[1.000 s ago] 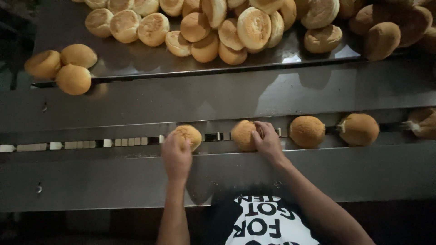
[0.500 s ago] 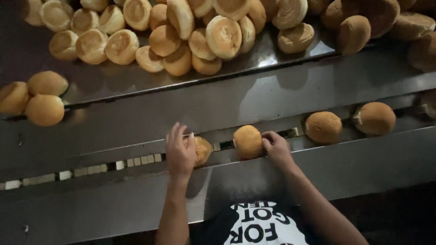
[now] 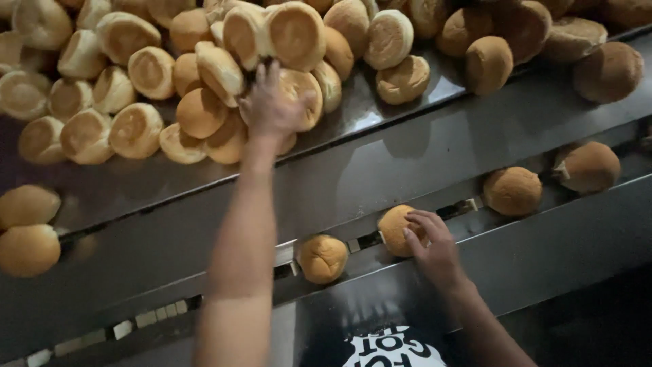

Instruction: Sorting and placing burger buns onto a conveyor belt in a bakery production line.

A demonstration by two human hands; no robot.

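Observation:
My left hand (image 3: 272, 105) reaches up into the heap of round buns (image 3: 204, 75) on the upper metal shelf, fingers spread over a pale bun (image 3: 303, 95) at the heap's front edge. My right hand (image 3: 429, 239) rests with its fingertips on a golden bun (image 3: 395, 230) in the conveyor channel (image 3: 170, 314). Another bun (image 3: 322, 258) sits in the channel just left of it, untouched. Two more buns (image 3: 513, 191) (image 3: 588, 166) lie further right along the channel.
Two loose buns (image 3: 27, 238) sit at the far left on the shelf edge. Darker buns (image 3: 608, 71) lie at the upper right. A slanted steel panel (image 3: 421, 156) separates shelf from channel. A dark printed shirt (image 3: 390, 350) shows at the bottom.
My left hand let go of the bun in the channel and rose to the heap on the shelf. My right hand stays on its bun. The view shifted and the channel buns sit further right.

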